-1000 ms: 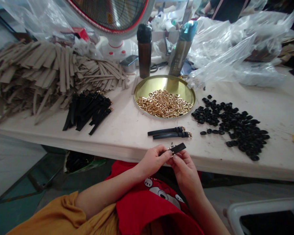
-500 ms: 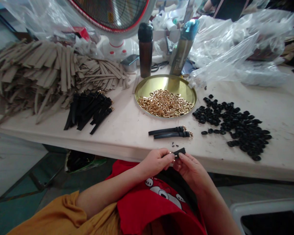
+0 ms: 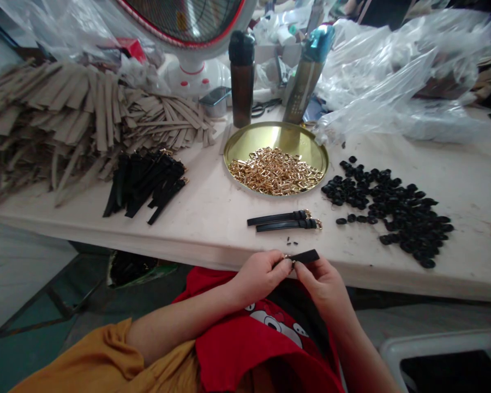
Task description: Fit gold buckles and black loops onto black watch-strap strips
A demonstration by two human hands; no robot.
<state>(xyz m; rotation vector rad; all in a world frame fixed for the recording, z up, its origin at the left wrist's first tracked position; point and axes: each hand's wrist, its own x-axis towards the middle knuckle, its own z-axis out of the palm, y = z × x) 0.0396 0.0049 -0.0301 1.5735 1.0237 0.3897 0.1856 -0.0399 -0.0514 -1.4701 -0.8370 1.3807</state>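
Both my hands meet at the table's near edge, pinched on one short black strap [image 3: 305, 255] with a small gold buckle at its end. My left hand [image 3: 258, 273] is closed on the buckle end, and my right hand [image 3: 322, 281] grips the strap from below. Just beyond them two finished black straps with gold buckles [image 3: 284, 220] lie side by side, with a few tiny black bits [image 3: 292, 240] on the table between. A gold round tray [image 3: 316, 146] holding several gold buckles [image 3: 275, 170] stands behind those.
A heap of black loops [image 3: 388, 210] spreads at the right. A bundle of black straps [image 3: 145, 183] and a big pile of tan strips [image 3: 73, 117] lie left. A fan base [image 3: 192, 73], two bottles [image 3: 241, 76] and clear plastic bags [image 3: 393, 82] crowd the back.
My hands sank slightly toward the table edge while keeping hold of the strap, which swung from tilted up to nearly level. My view shifted a little.
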